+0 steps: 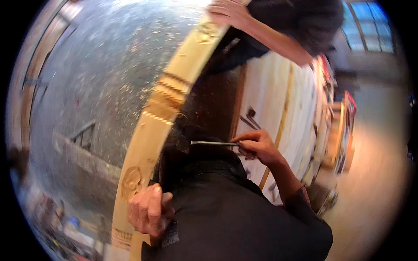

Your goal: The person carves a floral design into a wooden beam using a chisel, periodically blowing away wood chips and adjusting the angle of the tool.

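So there's this long pale beam (pixel 146 141) running from the lower left up to the top, right alongside the person's dark shirt (pixel 244 213), and it looks like carving is the job in hand. Right hand (pixel 257 146) is closed round the back end of a slim metal chisel (pixel 211 143), fingers pinched in snug, blade pointing left at the wood but not on it. My read is that it's a gap between cuts rather than a cut itself

Left hand (pixel 150 211) is curled most of the way closed down at the beam's near end, just beside a carved flower (pixel 132 178). Can't tell if it's gripping the edge, just leaning there or has something tucked inside. Further along there are notched rows (pixel 170 93) and another flower (pixel 207 32), and somebody else's hand (pixel 228 12) is on the far end. Wood chips (pixel 146 78) all over the grey surface (pixel 87 98) to the left, some pale boards (pixel 267 100) off to the right

If more cutting is due, I'd say the next move calls for swinging that blade over to the beam, setting the edge square on a line, and getting the left hand clear of its path
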